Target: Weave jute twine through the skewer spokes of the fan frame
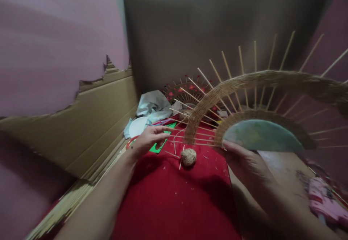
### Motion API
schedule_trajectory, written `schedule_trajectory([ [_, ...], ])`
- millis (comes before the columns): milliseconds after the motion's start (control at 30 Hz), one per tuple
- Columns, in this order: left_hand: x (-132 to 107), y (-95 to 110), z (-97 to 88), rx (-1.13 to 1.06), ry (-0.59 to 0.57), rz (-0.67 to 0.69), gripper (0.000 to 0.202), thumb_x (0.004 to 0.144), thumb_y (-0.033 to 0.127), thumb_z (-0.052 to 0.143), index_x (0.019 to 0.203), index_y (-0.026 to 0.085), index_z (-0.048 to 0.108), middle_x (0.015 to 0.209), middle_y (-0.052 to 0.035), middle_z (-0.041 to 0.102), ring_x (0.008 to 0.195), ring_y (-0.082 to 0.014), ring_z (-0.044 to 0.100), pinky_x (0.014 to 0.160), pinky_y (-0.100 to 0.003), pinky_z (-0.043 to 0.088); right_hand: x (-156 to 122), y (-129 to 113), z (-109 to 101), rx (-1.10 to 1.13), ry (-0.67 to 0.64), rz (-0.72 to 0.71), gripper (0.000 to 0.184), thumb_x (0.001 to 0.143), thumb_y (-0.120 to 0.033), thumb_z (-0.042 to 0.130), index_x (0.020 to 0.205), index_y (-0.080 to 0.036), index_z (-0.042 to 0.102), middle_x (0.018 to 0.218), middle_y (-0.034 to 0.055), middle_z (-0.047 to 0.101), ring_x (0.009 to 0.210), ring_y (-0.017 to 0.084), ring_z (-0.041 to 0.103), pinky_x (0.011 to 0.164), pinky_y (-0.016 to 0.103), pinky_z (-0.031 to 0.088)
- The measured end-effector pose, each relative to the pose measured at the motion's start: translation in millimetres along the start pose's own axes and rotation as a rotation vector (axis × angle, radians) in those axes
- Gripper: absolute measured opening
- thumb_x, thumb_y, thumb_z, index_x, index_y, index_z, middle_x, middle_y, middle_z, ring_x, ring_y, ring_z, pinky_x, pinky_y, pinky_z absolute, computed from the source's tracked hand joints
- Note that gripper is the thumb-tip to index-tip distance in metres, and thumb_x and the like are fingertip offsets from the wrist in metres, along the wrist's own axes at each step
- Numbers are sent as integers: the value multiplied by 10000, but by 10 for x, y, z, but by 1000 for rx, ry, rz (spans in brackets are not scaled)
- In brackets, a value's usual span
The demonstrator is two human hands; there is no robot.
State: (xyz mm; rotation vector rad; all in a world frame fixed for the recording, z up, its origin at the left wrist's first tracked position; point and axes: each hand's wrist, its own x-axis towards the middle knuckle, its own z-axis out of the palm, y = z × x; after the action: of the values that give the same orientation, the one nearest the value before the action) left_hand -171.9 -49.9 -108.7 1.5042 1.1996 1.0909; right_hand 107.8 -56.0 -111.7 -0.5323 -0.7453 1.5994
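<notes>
Straw-coloured weave, head view, only feed I have: woven fan [240, 117] is held up over the right part of the red cloth [174, 203], arc upward, bare spokes [255, 53] sticking out past the outer band [217, 93].

Right hand [248, 162] grips the fan's near-left inner corner: thumb in front, next to the half-round panel [261, 135], other fingers mostly hidden behind. Left hand [150, 138] is at the tips of the lowest left spokes, thumb and forefinger close together. Can't tell whether they pinch a spoke, a strand or nothing.

Twine ball [188, 157] sits on the cloth below those spokes, a thin stick crossing beside it. Loose strand [174, 144] loops between ball and spokes — I can't trace its end.

Step in hand reads to me as working around those end spokes. My notes: grip the woven corner firmly, since the right hand looks like the only support and the far side probably wants to sag. Light fingertips on the thin spokes; they likely flex. Hold their spacing even and bring any strand snug, not hard enough to draw neighbours together. Give the ball room to roll — the stick could snag the strand. Pink glue gun [323, 200], far right, looks well clear of both hands.
</notes>
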Motion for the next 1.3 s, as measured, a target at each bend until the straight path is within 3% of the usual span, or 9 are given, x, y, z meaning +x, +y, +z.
schedule_trajectory([
  [133,-2,10,18,-38,-73,-37,457,744,284,629,1170,153,528,462,44,520,378,-68,424,382,-182,350,2,-3,48,24,62,52,193,550,-48,701,687,-175,653,675,-18,645,676,134,602,688,299,531],
  [333,-16,-18,-62,-110,-136,-160,201,721,238,649,872,108,627,508,20,535,388,-42,442,362,-148,337,5,2,19,48,62,113,110,571,-62,680,609,-150,626,653,6,648,647,143,598,735,359,529],
  [500,-53,-54,-155,-194,-186,-127,217,721,206,649,908,96,643,516,9,554,425,-57,486,421,-167,382,15,-5,-27,104,25,225,95,621,-69,645,642,-161,630,686,15,668,667,158,619,828,409,499],
  [633,-72,-49,-187,-201,-256,-106,258,709,197,658,936,73,655,547,-27,594,451,-66,509,431,-166,384,40,-20,-58,152,52,232,146,621,-19,627,641,-163,618,670,6,660,657,150,619,832,426,501],
  [800,-77,-8,6,-203,-308,-112,259,712,211,654,930,70,666,528,-38,603,360,-44,436,343,-152,299,13,-27,-12,216,54,279,174,643,9,602,618,-163,603,645,-4,654,643,143,622,853,418,497],
  [933,-117,44,208,-135,-406,-153,209,756,197,604,905,70,677,582,-57,623,406,-58,488,394,-160,365,-21,-15,26,220,69,310,154,642,9,598,655,-144,613,668,23,670,666,170,634,844,425,503],
  [1033,-137,83,247,-100,-449,-128,218,766,183,577,937,93,678,630,-58,643,462,-86,540,448,-188,428,-7,-4,4,237,87,310,180,646,18,587,657,-161,599,645,-3,657,640,156,627,835,422,508],
  [1200,-125,119,255,-44,-422,-102,136,727,185,623,796,98,700,632,-59,656,509,-113,584,515,-221,475,47,19,-62,232,87,305,190,653,9,585,663,-180,590,650,-22,650,661,157,628,859,441,492],
  [1300,-124,129,299,-32,-480,-63,183,757,218,597,857,103,699,678,-76,668,541,-131,602,545,-249,492,58,40,-82,205,38,263,186,666,11,575,663,-175,590,667,-15,659,678,160,634,874,439,486],
])
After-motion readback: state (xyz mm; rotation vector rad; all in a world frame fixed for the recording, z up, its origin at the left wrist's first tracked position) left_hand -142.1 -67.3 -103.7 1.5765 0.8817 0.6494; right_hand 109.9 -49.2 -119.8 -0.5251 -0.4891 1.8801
